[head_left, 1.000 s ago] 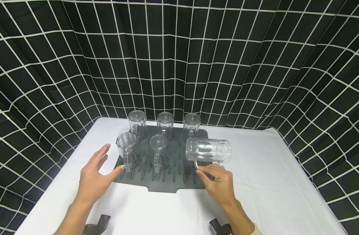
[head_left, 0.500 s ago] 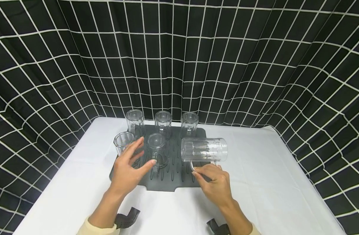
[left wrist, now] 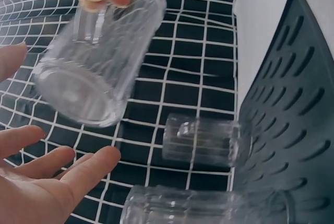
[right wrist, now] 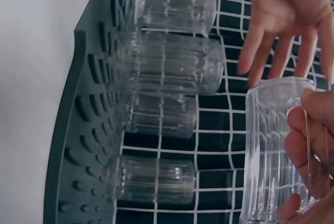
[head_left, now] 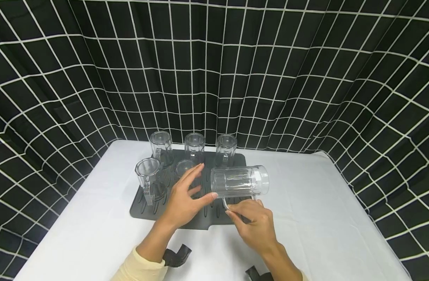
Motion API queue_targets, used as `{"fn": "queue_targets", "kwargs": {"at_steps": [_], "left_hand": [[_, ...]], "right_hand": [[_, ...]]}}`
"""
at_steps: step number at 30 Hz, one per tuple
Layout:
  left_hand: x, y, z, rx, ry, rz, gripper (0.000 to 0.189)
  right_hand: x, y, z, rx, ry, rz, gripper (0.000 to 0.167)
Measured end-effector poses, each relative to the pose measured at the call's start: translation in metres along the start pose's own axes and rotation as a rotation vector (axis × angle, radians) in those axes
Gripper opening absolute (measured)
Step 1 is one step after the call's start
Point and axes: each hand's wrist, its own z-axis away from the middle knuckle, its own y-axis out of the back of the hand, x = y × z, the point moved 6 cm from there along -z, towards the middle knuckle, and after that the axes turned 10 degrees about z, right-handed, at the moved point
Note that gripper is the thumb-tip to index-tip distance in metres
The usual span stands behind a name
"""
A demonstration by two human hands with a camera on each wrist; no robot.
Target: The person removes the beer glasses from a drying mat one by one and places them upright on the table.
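Observation:
A clear glass mug lies sideways in the air above the right part of a dark grey drying mat, its base toward the left. My right hand holds it by the handle, which points down toward me. My left hand is beside the base with fingers spread and thumb apart; in the right wrist view a gap shows between the left fingers and the mug. Behind my left hand, a front-middle mug stands on the mat, partly hidden.
Three glass mugs line the mat's back edge: left, middle and right. Another mug stands at the front left. White cloth covers the table, and a black gridded curtain surrounds it.
My left hand has moved right, from beside the front-left mug, past the front-middle one, to the held mug's base. The held mug has shifted slightly left, still in my right hand.

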Motion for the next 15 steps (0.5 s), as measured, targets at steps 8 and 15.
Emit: {"fn": "queue_targets", "kwargs": {"at_steps": [8,15], "left_hand": [[-0.008,-0.01,0.0,-0.033,0.064,0.069,0.078],[-0.014,-0.009,0.004,-0.017,0.111,0.094,0.079]], "right_hand": [[-0.01,0.001,0.002,-0.049,0.013,-0.046,0.018],[-0.011,0.0,0.003,-0.053,0.037,-0.079,0.008]]}}
